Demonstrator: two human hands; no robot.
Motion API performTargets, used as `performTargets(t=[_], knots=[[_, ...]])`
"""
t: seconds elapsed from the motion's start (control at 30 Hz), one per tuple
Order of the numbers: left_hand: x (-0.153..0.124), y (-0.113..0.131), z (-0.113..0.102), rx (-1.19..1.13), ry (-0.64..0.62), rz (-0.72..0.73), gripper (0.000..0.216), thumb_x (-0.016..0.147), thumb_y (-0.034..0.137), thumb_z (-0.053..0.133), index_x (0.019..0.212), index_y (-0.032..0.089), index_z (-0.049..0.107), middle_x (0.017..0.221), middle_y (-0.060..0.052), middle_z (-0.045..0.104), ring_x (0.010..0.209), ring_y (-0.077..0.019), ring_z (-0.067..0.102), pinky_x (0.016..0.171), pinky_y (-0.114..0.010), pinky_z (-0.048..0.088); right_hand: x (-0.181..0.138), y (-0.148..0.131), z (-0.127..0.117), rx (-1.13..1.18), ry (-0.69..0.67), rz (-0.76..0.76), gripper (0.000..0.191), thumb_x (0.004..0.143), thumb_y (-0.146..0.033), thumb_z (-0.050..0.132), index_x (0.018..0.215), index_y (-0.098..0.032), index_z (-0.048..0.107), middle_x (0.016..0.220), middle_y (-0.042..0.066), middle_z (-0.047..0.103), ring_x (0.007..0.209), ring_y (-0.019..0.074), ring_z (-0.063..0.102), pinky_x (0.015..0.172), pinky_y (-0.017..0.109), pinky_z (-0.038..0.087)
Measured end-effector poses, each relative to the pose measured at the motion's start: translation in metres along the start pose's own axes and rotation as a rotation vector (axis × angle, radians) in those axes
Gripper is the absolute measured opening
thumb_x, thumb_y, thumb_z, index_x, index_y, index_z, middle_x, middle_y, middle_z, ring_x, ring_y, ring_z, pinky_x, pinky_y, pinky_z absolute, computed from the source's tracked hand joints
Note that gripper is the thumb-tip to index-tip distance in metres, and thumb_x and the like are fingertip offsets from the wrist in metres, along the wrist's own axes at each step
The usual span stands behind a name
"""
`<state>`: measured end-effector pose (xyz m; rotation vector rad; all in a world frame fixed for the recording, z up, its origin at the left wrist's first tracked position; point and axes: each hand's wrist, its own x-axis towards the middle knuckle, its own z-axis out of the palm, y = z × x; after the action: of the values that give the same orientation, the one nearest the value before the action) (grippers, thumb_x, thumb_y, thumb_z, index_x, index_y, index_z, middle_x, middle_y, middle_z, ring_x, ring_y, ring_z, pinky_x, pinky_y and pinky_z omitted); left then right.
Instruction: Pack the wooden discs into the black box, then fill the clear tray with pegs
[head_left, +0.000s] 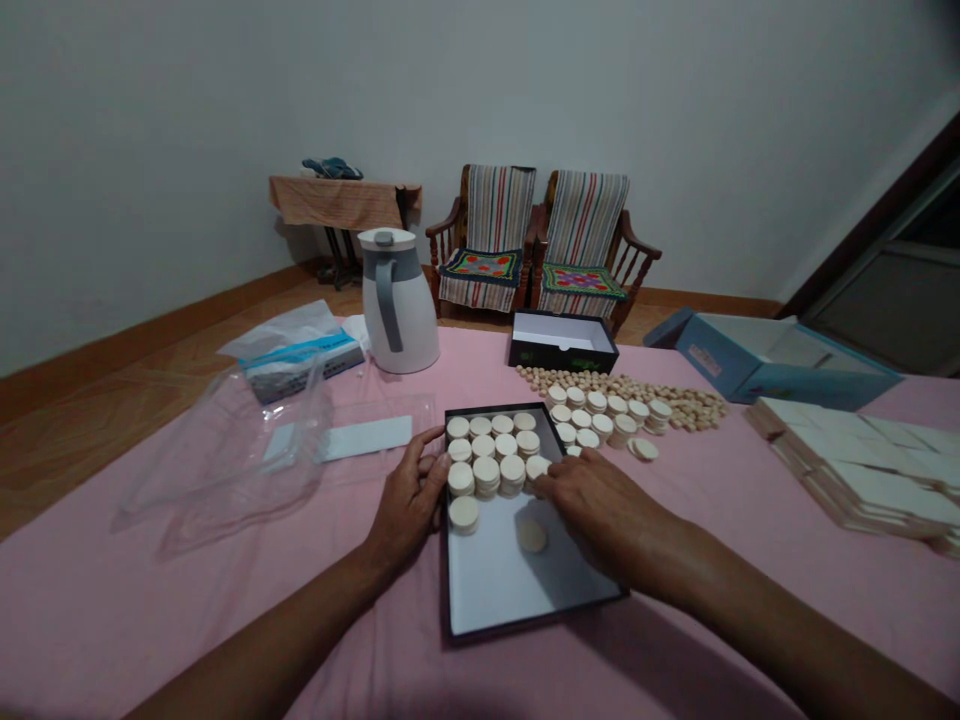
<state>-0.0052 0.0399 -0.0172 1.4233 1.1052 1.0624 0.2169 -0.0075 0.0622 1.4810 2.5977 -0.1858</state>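
A shallow black box with a white floor [517,585] lies on the pink cloth in front of me. Short stacks of pale wooden discs [491,450] fill its far end. My left hand [409,500] rests against the box's left rim, fingers stretched out and touching the nearest stacks. My right hand [596,505] lies flat over the box's right rim, fingertips at the rightmost stack. A single disc [532,536] lies loose on the box floor below that hand, and another short stack [463,514] stands near my left thumb.
More disc stacks [611,412] and a spread of small wooden beads [675,400] lie beyond the box. A second black box [562,342], a white jug [396,300], clear plastic bags [232,450], flat wooden tiles [862,465] and a blue box [772,365] surround them. Two chairs stand behind.
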Motion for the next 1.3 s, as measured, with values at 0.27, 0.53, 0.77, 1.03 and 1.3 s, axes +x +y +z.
performTargets(t=[0.27, 0.53, 0.77, 1.03, 1.3], knots=[[-0.001, 0.003, 0.002, -0.018, -0.009, 0.006, 0.052, 0.088, 0.047, 0.048, 0.132, 0.021, 0.039, 0.069, 0.002, 0.061, 0.044, -0.0088, 0.046, 0.047, -0.021, 0.043, 0.011, -0.014, 0.007, 0.066, -0.095, -0.168, 0.033, 0.074, -0.004, 0.051, 0.106, -0.012, 0.057, 0.106, 0.012, 0.06, 0.086, 0.0193, 0.059, 0.07, 0.029, 0.041], [-0.001, 0.003, 0.001, 0.009, -0.005, 0.003, 0.054, 0.088, 0.049, 0.049, 0.131, 0.018, 0.04, 0.069, 0.001, 0.06, 0.047, -0.0106, 0.049, 0.046, -0.021, 0.041, 0.005, -0.001, -0.003, 0.083, 0.062, -0.09, 0.028, 0.071, -0.005, 0.053, 0.097, -0.014, 0.055, 0.096, 0.008, 0.059, 0.082, 0.017, 0.054, 0.068, 0.028, 0.036], [0.0, 0.001, 0.001, 0.007, 0.0, 0.009, 0.053, 0.087, 0.049, 0.049, 0.131, 0.019, 0.04, 0.075, -0.002, 0.064, 0.055, -0.0139, 0.055, 0.048, -0.022, 0.043, 0.02, 0.023, -0.025, 0.012, 0.151, -0.024, 0.027, 0.071, -0.005, 0.053, 0.096, -0.014, 0.059, 0.097, 0.009, 0.059, 0.089, 0.0193, 0.051, 0.079, 0.032, 0.031], [0.0, 0.001, 0.0, 0.042, -0.004, 0.008, 0.053, 0.089, 0.048, 0.046, 0.132, 0.019, 0.039, 0.075, -0.002, 0.064, 0.051, -0.0123, 0.053, 0.044, -0.021, 0.039, 0.019, 0.033, -0.02, 0.084, 0.256, 0.051, 0.023, 0.077, -0.005, 0.05, 0.095, -0.015, 0.061, 0.099, 0.008, 0.06, 0.092, 0.0182, 0.052, 0.081, 0.032, 0.029], [0.0, 0.003, 0.001, 0.007, 0.008, 0.012, 0.052, 0.086, 0.048, 0.05, 0.13, 0.02, 0.042, 0.07, 0.001, 0.062, 0.053, -0.0133, 0.054, 0.055, -0.025, 0.047, 0.001, 0.017, -0.014, -0.025, 0.226, 0.131, 0.021, 0.075, -0.02, 0.06, 0.093, -0.013, 0.067, 0.123, 0.016, 0.056, 0.119, 0.0297, 0.043, 0.098, 0.044, 0.025]])
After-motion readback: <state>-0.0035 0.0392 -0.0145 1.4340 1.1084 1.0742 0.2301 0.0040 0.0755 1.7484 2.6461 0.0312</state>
